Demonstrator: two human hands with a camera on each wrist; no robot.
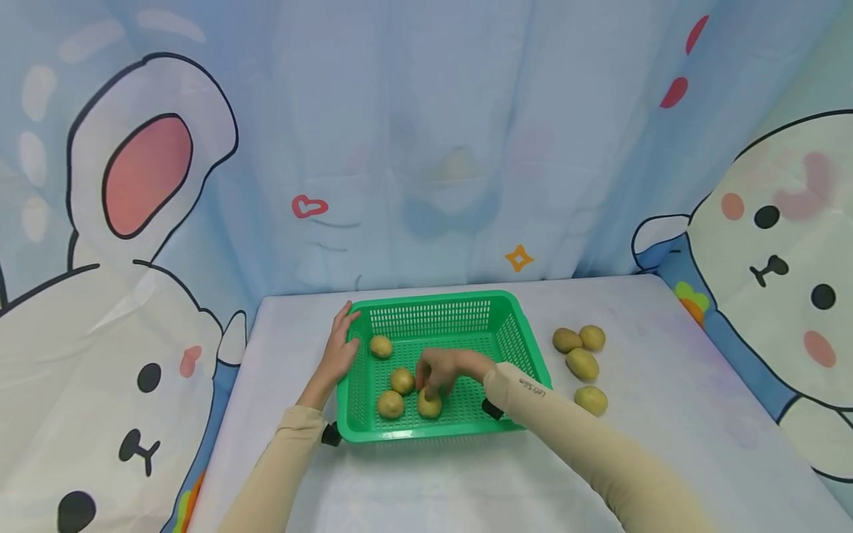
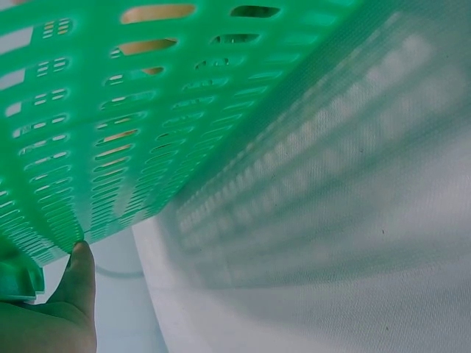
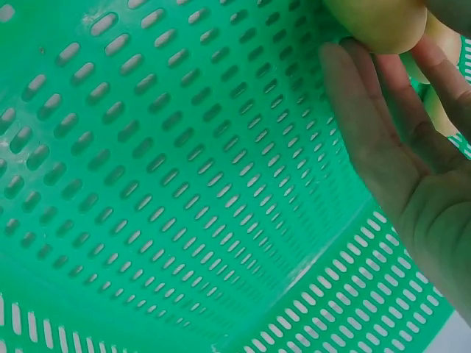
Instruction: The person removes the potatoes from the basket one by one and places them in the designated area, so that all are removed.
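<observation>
My left hand (image 1: 338, 357) holds the left rim of a green plastic basket (image 1: 426, 429), with the thumb over the rim. In the left wrist view, one digit (image 2: 79, 283) lies against the basket's slotted outer wall. Inside the basket, my right hand (image 1: 443, 368) grips a yellowish potato (image 1: 429, 406) from above, near the front wall. The right wrist view has this potato (image 3: 379, 20) between the fingers (image 3: 401, 92). Beside it are two more potatoes, one behind (image 1: 403, 380) and one to the left (image 1: 390, 405). Another potato (image 1: 381, 346) sits near the back left corner.
Several loose potatoes (image 1: 583, 364) lie on the white tabletop (image 1: 666, 355) to the right of the basket. A light blue curtain (image 1: 440, 148) with cartoon figures hangs behind the table and along both sides. My right forearm (image 1: 566, 422) crosses over the basket's front right rim.
</observation>
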